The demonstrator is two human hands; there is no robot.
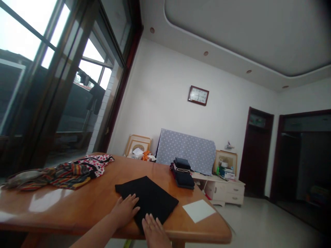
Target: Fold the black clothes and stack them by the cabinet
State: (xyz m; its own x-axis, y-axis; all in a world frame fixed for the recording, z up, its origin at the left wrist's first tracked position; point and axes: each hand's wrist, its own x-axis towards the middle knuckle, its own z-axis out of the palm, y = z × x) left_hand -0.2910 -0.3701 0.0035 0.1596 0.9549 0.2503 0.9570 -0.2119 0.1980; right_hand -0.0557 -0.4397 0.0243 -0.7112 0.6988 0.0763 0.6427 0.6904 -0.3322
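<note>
A folded black garment [152, 193] lies flat on the wooden table [108, 203] in front of me; its exact kind cannot be made out. My left hand [126, 209] rests on its left edge, fingers spread and stretched out. At the near edge, my right hand [154, 230] lies with extended fingers on the cloth's lower corner. Neither hand grips the fabric. Right of the garment sits a pale rectangular sheet [199, 210].
A stack of folded dark clothes [182, 174] stands at the table's far right. Crumpled patterned clothes [69, 174] spread over the left side. Behind are a white cabinet [234, 193] and a star-patterned blue cloth [184, 148] covering something.
</note>
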